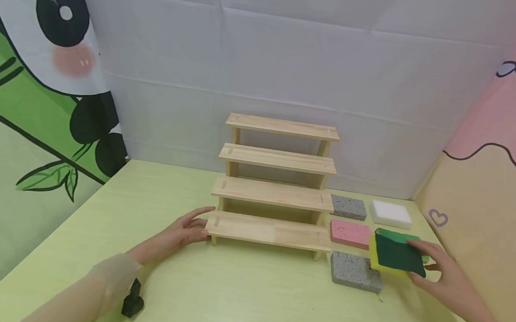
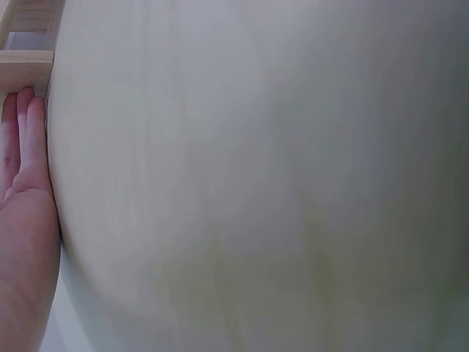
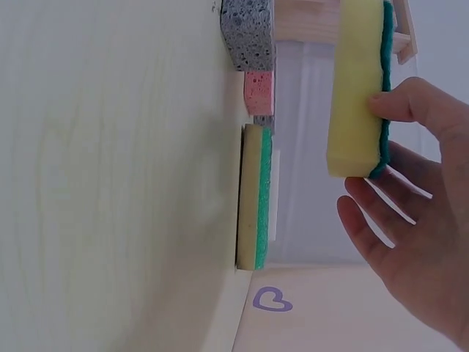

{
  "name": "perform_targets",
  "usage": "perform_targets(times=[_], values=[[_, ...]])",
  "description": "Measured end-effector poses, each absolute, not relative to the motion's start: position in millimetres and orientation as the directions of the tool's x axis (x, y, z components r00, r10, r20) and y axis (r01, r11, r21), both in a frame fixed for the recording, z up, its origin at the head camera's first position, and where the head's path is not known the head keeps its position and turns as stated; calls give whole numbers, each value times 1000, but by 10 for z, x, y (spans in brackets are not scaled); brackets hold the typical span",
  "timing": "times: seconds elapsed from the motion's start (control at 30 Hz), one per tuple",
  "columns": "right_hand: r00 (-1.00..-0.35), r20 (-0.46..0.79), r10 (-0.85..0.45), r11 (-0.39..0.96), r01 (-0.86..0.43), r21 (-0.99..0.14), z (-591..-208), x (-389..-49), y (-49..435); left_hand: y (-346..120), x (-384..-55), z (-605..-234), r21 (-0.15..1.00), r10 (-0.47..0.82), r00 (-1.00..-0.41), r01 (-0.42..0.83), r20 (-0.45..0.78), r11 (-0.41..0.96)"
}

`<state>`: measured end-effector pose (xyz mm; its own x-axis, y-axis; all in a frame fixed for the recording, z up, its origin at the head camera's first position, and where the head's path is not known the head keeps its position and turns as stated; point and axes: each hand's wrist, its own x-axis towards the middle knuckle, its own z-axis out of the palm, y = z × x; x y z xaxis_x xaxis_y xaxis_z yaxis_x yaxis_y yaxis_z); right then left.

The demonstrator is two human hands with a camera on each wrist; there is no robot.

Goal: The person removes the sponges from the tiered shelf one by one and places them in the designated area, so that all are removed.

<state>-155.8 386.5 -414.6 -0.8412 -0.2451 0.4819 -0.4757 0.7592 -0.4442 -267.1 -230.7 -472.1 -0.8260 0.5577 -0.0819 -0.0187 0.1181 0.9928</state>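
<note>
My right hand (image 1: pixel 451 278) pinches a yellow sponge with a dark green scouring side (image 1: pixel 397 253) between thumb and fingers. In the right wrist view this sponge (image 3: pixel 355 95) is held up off the table. Below it lies a second sponge with a brighter green top (image 3: pixel 254 198), mostly covered in the head view. My left hand (image 1: pixel 177 234) is at the left end of the lowest board of a four-tier wooden step shelf (image 1: pixel 267 229). Its fingers reach against that end, extended in the left wrist view, where the fingertips meet the wood (image 2: pixel 26 70).
Right of the shelf lie a grey pumice-like block (image 1: pixel 355 273), a pink block (image 1: pixel 349 234), another grey block (image 1: pixel 347 207) and a white block (image 1: pixel 391 214). A black object (image 1: pixel 133 300) sits by the left sleeve. Printed cloth walls (image 1: pixel 281 60) enclose the table (image 1: pixel 251 297).
</note>
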Motion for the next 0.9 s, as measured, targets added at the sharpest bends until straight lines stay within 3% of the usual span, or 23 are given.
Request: perform_targets(times=[0.9], values=[[-897, 383, -220, 806, -388, -447, -4402, -1522, 4345, -2305, -2701, -4770, 996, 563, -824, -17, -63, 87]])
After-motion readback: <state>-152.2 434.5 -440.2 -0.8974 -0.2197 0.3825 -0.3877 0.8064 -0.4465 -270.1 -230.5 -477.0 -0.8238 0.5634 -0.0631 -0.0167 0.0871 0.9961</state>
